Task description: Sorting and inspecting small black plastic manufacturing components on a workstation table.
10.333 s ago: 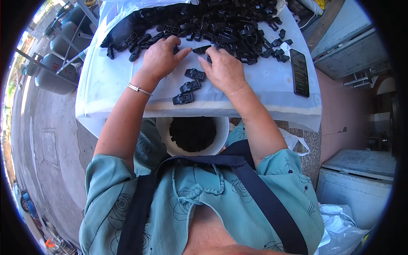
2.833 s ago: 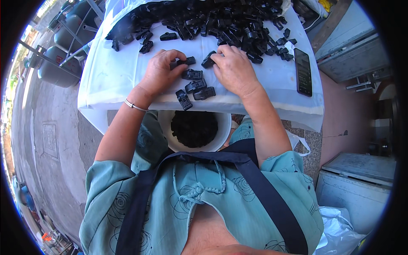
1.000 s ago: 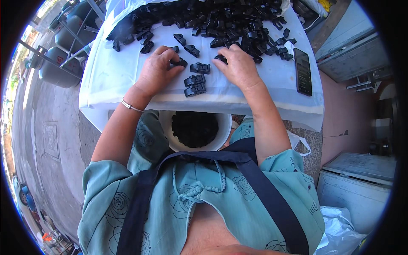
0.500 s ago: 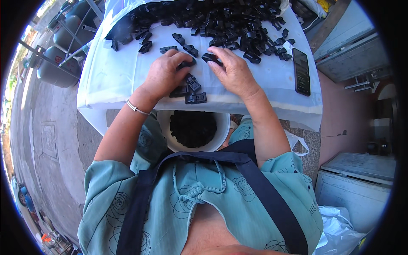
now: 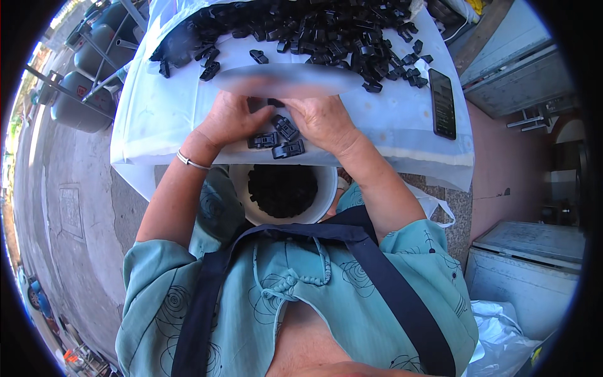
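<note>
Left hand [image 5: 233,118] and right hand [image 5: 321,120] have drawn closer, grips too blurred to tell, three black pieces [image 5: 286,127] between their wrists.

Black phone [image 5: 443,103] lying screen up near the right edge of the white table cover [image 5: 402,139]. Left side: grey rounded tanks [image 5: 78,110] near the table, metal tubes [image 5: 59,87] running across them. Grey concrete floor [image 5: 94,270] below that, square outline [image 5: 70,210] in it. Something orange [image 5: 70,356] at the lower left, too small to name from here. Right side: wooden plank [image 5: 480,38] beside a pale metal cabinet [image 5: 512,81], pinkish floor [image 5: 499,163] next. Lower right, lidded metal box [image 5: 521,283] with a crumpled silvery plastic bag [image 5: 502,330] just beside it.
</note>
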`<state>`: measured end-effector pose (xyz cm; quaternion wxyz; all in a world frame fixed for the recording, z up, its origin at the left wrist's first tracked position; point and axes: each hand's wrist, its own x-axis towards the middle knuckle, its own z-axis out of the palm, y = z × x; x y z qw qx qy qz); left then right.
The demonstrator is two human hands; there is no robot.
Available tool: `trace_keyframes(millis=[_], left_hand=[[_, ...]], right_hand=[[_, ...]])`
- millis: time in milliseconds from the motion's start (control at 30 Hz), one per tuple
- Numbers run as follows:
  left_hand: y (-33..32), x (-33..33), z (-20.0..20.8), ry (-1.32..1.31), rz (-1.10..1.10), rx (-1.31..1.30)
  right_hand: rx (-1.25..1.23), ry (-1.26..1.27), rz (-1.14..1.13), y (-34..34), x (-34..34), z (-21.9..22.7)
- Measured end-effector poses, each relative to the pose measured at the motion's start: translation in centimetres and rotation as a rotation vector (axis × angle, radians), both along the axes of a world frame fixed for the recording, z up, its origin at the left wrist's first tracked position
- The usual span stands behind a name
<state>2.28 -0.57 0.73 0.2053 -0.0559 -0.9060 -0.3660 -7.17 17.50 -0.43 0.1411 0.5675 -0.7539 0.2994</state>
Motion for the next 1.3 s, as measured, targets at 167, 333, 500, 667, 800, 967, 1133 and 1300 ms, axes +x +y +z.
trace_keyframes(millis=[167,333,500,667,800,967,1133,1300], left_hand=[[-0.2,-1.5,0.7,0.067,0.079,-0.036],[0.9,-4.0,0.1,0.020,0.222,-0.271],[1.1,-2.1,0.2,0.001,0.197,-0.161],[-0.2,-0.2,0.9,-0.130,0.127,-0.110],[0.0,-0.4,1.2,-0.106,0.119,-0.083],[-0.6,-2.1,0.2,0.067,0.009,-0.220],[0.1,-1.9,0.1,-0.170,0.104,0.025],[-0.3,-2.1,-0.9,-0.133,0.083,0.087]], right_hand=[[-0.011,0.042,0.012,0.2,0.1,0.4],[-0.039,0.085,-0.376,1.1,-3.5,2.2],[0.259,0.074,-0.635,0.8,-3.8,1.3],[0.226,0.023,-0.496,2.0,-2.5,1.4],[0.155,-0.024,-0.403,2.7,-2.0,1.3],[0.126,-0.066,-0.288,2.2,-2.5,1.4],[-0.173,-0.182,0.032,-0.5,-1.8,0.8],[-0.100,-0.142,0.088,-1.6,-1.7,0.8]])
